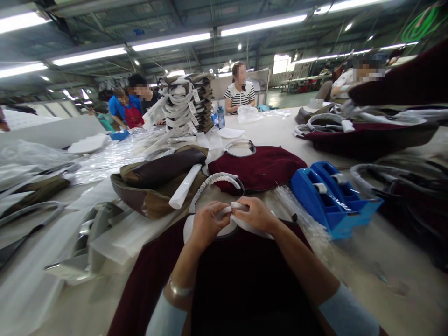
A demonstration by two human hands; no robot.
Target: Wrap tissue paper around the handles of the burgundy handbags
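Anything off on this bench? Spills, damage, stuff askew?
No spill or damage that I can see. Just untidy: crumpled clear plastic lies loose beside the blue dispenser, and a white roll sits slantwise over the edge of the olive bag.

A pale partition (220,85) stands just beyond the far side of a wide, light-topped worktable (282,134), which spreads out in front of it. To the partition's right, grey-green floor (276,99) runs back toward long tables (301,81) and, deeper in the hall, a bright window (282,63) washed out to white. Above the partition, and to both sides of it, white fluorescent tubes (264,25) hang under a dark, beamed ceiling (196,22).
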